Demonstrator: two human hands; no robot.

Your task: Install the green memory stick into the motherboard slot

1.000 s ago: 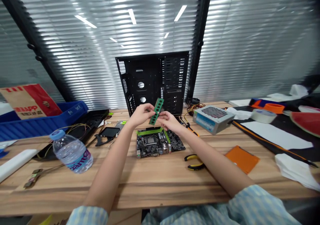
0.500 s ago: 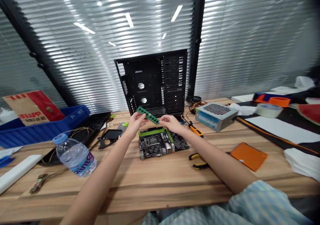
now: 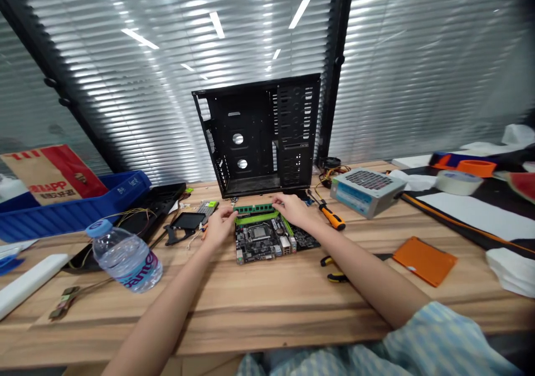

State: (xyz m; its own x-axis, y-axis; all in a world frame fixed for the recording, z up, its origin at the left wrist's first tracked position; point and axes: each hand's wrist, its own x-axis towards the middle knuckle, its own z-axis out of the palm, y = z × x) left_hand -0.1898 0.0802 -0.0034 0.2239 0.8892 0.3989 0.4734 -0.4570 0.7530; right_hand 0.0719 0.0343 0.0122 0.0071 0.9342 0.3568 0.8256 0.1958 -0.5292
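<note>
Two hands hold one green memory stick (image 3: 253, 209) level between them, over the far edge of the motherboard (image 3: 259, 237). The left hand (image 3: 220, 224) has its fingers closed on the stick's left end; the right hand (image 3: 291, 209) pinches the right end. Whether the stick touches the slot below it, I cannot tell. The motherboard lies flat on the wooden bench (image 3: 267, 309), just on the near side of an upright black computer case (image 3: 242, 120). To the right of the right hand lies an orange-handled screwdriver (image 3: 333, 218), with a power supply (image 3: 368, 192) farther right. Nearer, the right forearm partly covers yellow-and-black pliers (image 3: 333, 277), left of an orange plate (image 3: 425, 260). Far to the left, a water bottle (image 3: 125, 259) stands tilted in view, near a blue bin (image 3: 121, 193).
</note>
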